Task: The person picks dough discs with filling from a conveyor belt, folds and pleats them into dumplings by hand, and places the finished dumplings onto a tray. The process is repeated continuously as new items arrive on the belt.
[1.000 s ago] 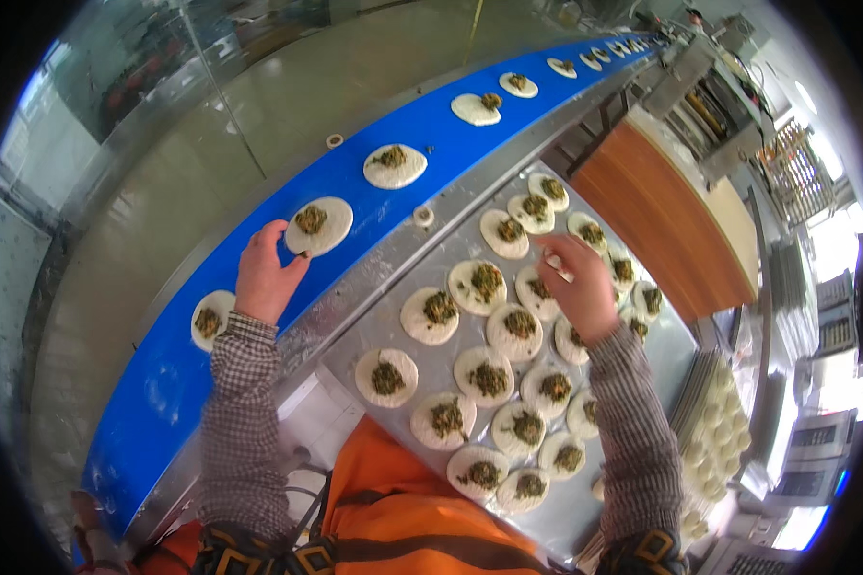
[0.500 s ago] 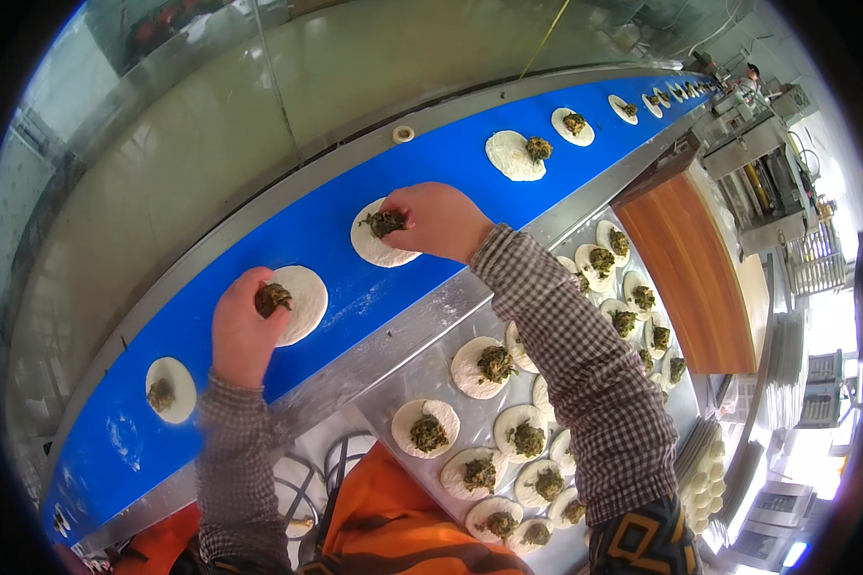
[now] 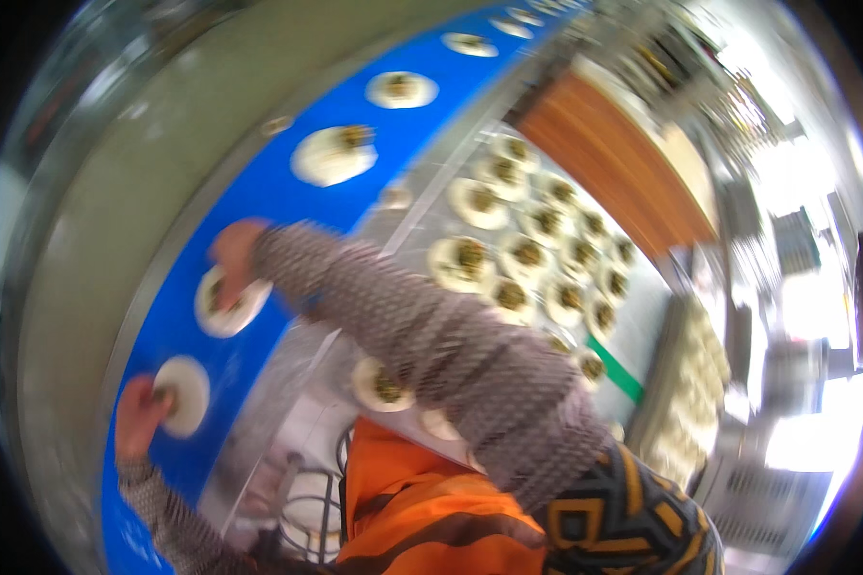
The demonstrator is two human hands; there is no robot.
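Motion smears the picture. At the left, my left hand (image 3: 140, 419) is closed around a clump of chopped green filling (image 3: 168, 399), at the near-left edge of a flat white dough round (image 3: 190, 379). Farther along the blue conveyor belt (image 3: 230, 379), my right hand (image 3: 240, 257) reaches over another dough round (image 3: 246, 309). Its fingers point down onto the filling there and partly hide it. Beyond it lies a dough round (image 3: 324, 161) with its filling off to one edge.
More filled rounds (image 3: 400, 89) line the belt toward the far end. Right of the belt, a metal table (image 3: 422, 225) carries several filled rounds, partly behind my right forearm. A wooden board (image 3: 614, 144) stands past them. Pale dough pieces (image 3: 695, 383) fill a tray at the right.
The view has swung, so the belt and both hands appear farther left and lower, and more of the table shows. Both hands stay at the same two dough rounds.
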